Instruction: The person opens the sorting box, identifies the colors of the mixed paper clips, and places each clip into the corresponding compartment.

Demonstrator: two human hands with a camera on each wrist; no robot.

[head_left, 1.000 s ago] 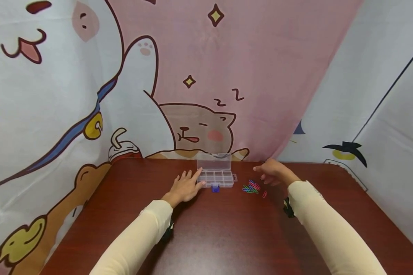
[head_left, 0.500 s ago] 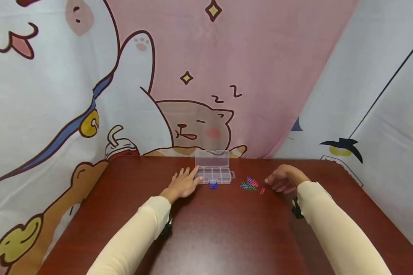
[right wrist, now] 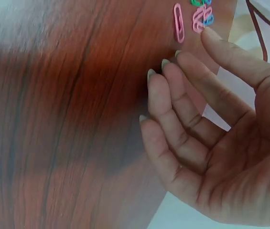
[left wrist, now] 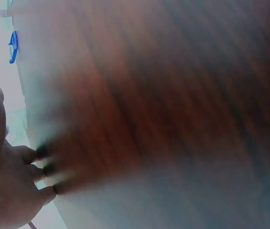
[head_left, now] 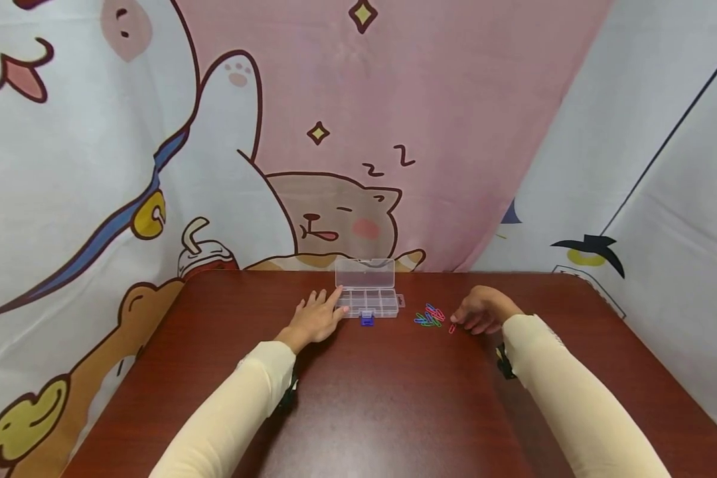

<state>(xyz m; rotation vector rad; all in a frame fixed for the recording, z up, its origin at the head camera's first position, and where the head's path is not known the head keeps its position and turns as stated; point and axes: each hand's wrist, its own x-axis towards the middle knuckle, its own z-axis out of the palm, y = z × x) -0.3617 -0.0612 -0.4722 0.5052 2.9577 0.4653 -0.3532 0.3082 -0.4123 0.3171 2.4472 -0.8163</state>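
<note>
My left hand (head_left: 313,320) lies with fingers spread at the left side of a clear plastic compartment box (head_left: 367,293), thumb and index finger at its edge. The box's lid stands raised at the back, and a blue latch (head_left: 367,319) hangs at its front. My right hand (head_left: 485,309) is low over the table, fingertips right beside a single pink paper clip (right wrist: 178,24). In the right wrist view the thumb is apart from the loosely bent fingers, with nothing between them. Left of that clip lies a small pile of coloured paper clips (head_left: 431,316).
The dark red-brown wooden table (head_left: 358,398) reaches back to a cartoon-printed curtain (head_left: 472,119). More printed cloth (head_left: 681,219) hangs along the right side. The box stands near the table's back edge.
My right hand first drew back right from above the clip pile, then came down and left to the lone pink clip. My left hand stays at the box; the head view has shifted slightly.
</note>
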